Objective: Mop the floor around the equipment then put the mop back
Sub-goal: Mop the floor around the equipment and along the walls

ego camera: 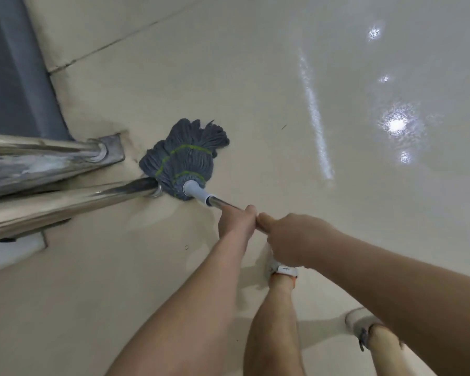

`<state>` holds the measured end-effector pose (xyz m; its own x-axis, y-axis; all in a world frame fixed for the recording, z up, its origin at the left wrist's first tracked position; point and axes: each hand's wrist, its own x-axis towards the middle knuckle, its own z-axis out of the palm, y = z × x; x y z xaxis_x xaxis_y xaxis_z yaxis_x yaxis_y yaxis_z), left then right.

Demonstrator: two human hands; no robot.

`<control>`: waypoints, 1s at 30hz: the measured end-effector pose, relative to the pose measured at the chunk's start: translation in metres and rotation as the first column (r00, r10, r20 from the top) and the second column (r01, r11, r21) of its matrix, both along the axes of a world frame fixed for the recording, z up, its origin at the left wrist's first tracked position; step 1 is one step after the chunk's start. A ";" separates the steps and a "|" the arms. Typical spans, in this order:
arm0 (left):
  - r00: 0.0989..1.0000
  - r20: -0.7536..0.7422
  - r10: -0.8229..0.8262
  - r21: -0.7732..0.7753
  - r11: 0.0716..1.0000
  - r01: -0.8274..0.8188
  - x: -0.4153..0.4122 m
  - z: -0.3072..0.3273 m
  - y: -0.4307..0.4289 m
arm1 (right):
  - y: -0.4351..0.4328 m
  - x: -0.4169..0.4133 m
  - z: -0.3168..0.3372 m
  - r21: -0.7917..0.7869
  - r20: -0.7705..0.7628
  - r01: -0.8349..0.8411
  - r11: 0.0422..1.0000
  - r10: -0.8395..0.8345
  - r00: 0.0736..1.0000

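Mop head [186, 157], grey strands with green stitching, lies splayed on the floor [255, 77], pressed against the nearer steel leg [98, 198] of the equipment, just beside that leg's foot. Both hands wrap the metal handle [223, 203]: left hand [236, 222] closer to the mop head, right hand [296, 240] directly behind, touching it. Paired grip likely drives strands into the grime ringing the leg. Floor away from the leg shines wet. Mopping underway; return not started.

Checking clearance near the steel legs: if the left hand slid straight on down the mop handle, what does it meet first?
Left hand would likely meet the grey collar above the mop head, before the steel leg beside it.
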<state>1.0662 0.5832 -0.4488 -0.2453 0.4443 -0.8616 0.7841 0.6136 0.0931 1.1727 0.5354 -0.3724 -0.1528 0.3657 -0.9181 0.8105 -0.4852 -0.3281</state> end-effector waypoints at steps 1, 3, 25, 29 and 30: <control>0.999 0.012 -0.038 -0.014 0.999 0.038 0.005 0.004 -0.006 | -0.007 0.008 0.000 -0.038 -0.009 0.060 0.997 -0.060 0.998; 0.990 0.028 -0.135 -0.051 0.989 0.136 0.026 0.004 -0.025 | -0.033 0.032 0.004 -0.122 -0.003 0.219 0.968 -0.221 0.975; 0.041 0.283 -0.958 -0.033 0.032 0.999 0.161 0.028 -0.313 | -0.363 0.036 0.067 -0.291 0.113 0.889 -0.354 -0.935 -0.336; -0.038 0.263 -0.964 -0.080 -0.061 0.995 0.140 0.034 -0.381 | -0.427 0.004 0.066 -0.413 0.112 0.734 -0.539 -0.830 -0.546; -0.053 0.267 -0.962 -0.089 -0.079 0.993 0.134 0.036 -0.398 | -0.444 -0.004 0.066 -0.441 0.113 0.689 -0.575 -0.797 -0.593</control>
